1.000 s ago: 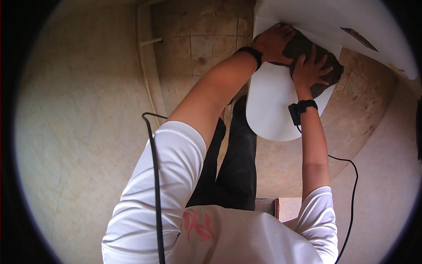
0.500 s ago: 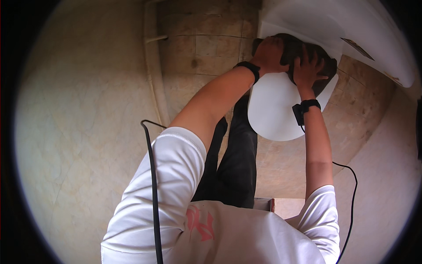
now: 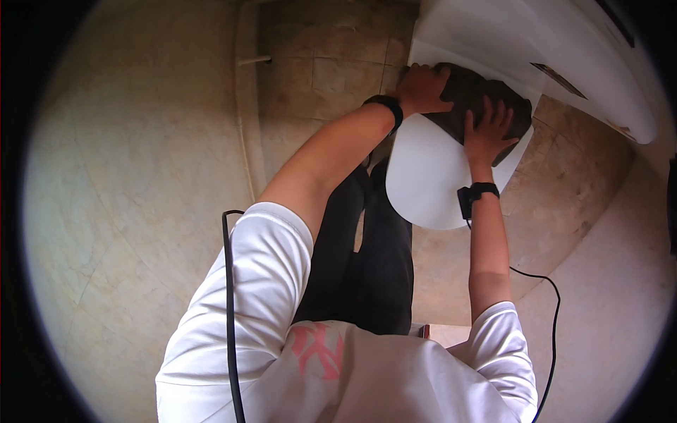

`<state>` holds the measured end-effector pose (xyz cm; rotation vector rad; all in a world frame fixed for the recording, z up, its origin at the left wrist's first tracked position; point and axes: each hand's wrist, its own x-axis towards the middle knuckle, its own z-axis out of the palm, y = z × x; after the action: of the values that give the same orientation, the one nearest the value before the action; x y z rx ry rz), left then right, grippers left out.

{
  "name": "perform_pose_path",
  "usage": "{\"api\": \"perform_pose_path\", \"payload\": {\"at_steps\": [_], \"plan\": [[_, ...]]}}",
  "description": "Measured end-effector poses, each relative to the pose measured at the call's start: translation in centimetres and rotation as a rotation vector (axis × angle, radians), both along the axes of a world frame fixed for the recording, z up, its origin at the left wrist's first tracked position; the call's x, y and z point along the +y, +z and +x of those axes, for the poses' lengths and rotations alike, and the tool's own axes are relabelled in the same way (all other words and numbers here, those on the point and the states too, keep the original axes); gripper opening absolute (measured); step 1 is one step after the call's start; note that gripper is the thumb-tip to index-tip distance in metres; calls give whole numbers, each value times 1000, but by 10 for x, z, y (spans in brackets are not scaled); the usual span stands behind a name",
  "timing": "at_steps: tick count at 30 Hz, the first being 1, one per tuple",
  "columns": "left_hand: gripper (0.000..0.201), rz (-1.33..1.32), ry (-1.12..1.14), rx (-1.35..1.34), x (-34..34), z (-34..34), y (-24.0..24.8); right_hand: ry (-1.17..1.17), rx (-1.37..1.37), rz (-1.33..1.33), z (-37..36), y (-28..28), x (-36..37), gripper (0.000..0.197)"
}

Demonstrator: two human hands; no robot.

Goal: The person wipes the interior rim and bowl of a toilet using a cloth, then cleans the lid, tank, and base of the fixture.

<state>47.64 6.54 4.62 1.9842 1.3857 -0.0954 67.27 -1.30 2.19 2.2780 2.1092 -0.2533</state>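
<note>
Dark cloth (image 3: 462, 88) on white lid (image 3: 427, 176)
Left grip (image 3: 422, 90) and right grip (image 3: 486, 134) lie spread wide on it, not squeezing; white tank (image 3: 486, 42) stands close behind.

- Left hand (image 3: 423, 89): palm down on dark, bunched cloth (image 3: 469, 83), thumb splayed.
- Right hand (image 3: 488, 135): also on the cloth, fingers spread.
- Cloth lies across upper part of smooth white, round-ended panel (image 3: 427, 175); rounded end uncovered.
- Big glossy white curved body (image 3: 599, 70) beyond, upper right.
- Black wristbands on both wrists; right one carries small black box (image 3: 465, 203).
- Thin black cables (image 3: 230, 303) beside both arms.
- Beige tiled floor (image 3: 564, 169) around panel.
</note>
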Motion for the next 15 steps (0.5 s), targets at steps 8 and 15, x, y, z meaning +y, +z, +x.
{"api": "perform_pose_path", "payload": {"at_steps": [8, 15], "plan": [[59, 301, -33, 15, -24, 37, -61, -256, 145, -60, -17, -42, -47, 64], [68, 229, -209, -240, 22, 38, -66, -565, 342, -410, -55, -41, -49, 74]]}}
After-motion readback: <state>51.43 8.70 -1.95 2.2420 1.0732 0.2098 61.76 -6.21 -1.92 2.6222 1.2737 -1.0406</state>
